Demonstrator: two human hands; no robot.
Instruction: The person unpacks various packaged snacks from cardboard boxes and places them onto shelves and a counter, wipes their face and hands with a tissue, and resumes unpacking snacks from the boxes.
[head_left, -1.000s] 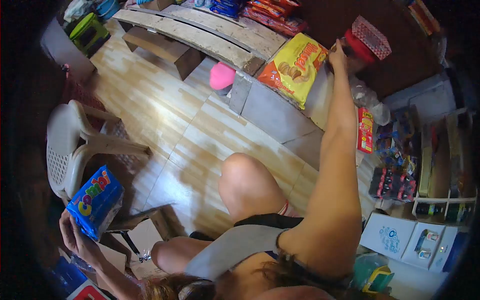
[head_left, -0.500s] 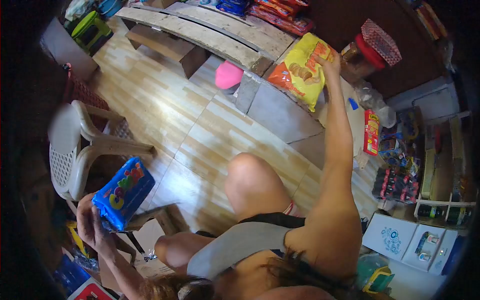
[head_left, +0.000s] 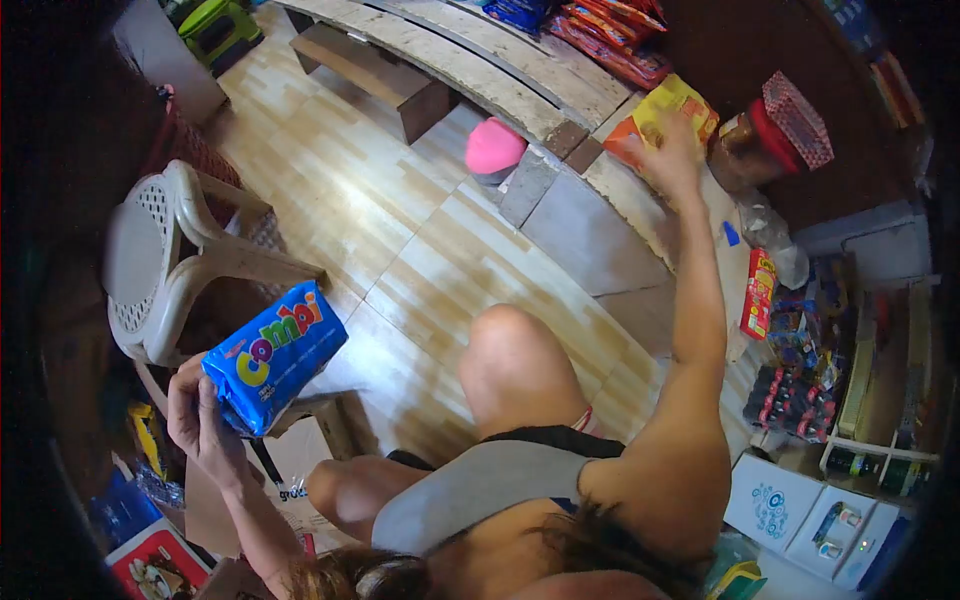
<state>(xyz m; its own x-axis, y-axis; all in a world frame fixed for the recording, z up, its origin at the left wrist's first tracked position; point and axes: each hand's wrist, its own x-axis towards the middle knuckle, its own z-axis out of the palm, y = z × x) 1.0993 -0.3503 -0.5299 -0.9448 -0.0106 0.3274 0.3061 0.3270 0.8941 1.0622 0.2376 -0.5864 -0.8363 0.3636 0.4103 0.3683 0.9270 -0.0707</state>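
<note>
Left hand (head_left: 205, 425): grips a blue "Combi" packet (head_left: 275, 358) at its lower left end; packet tilted, held near the plastic stool (head_left: 160, 265). Right hand (head_left: 672, 160): motion-blurred, on a yellow and orange packet (head_left: 690, 103) at the end of the table (head_left: 490, 65). Red-lidded jar (head_left: 750, 145): just beside that packet. Red and orange packets (head_left: 615, 40): on the table, near its far edge. Pink object (head_left: 494, 147): below the table's near edge. Open cardboard box (head_left: 300, 455): beneath the left forearm.

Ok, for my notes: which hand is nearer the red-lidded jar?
Right hand, at the yellow pack beside the jar; the left hand holds the blue pack, far from it.
</note>
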